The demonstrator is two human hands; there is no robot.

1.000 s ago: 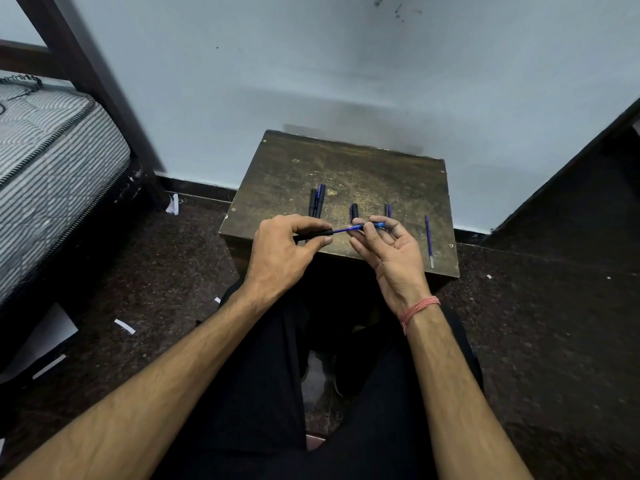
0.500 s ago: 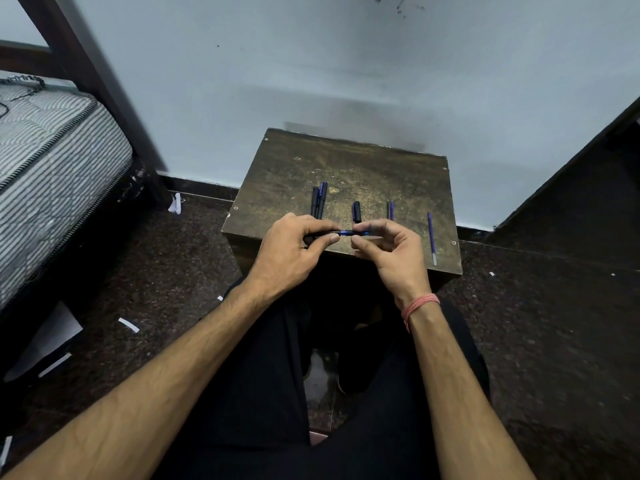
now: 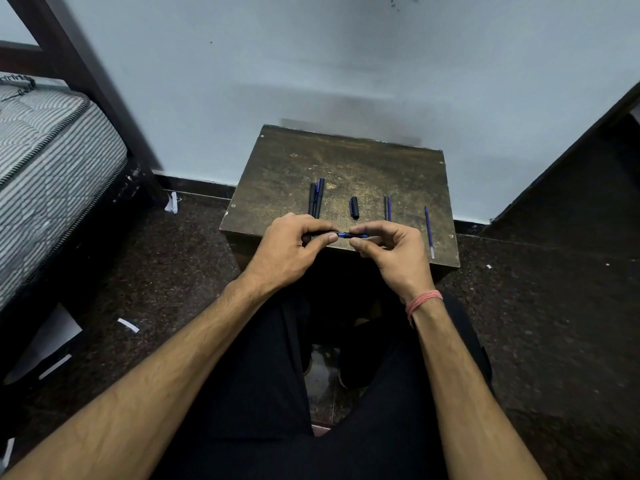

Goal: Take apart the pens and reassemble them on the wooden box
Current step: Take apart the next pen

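Above the near edge of the wooden box (image 3: 294, 161), both hands hold one pen (image 3: 344, 235) level between them. My left hand (image 3: 294, 247) pinches its black barrel, and my right hand (image 3: 391, 251) pinches the blue front piece. Only a short blue stretch shows between the fingertips. On the box lie two dark pens (image 3: 316, 197) side by side, a black cap (image 3: 354, 207), two thin refills (image 3: 387, 208) close together, and a single blue refill (image 3: 428, 231) near the right edge.
The box stands against a pale wall. A striped mattress (image 3: 45, 161) on a dark bed frame is at the left. Paper scraps (image 3: 128, 324) lie on the dark floor. My knees in black trousers sit just under the box's near edge.
My hands have come together along the pen. The long blue refill that showed between them has gone into the barrel, leaving only a short blue piece visible.
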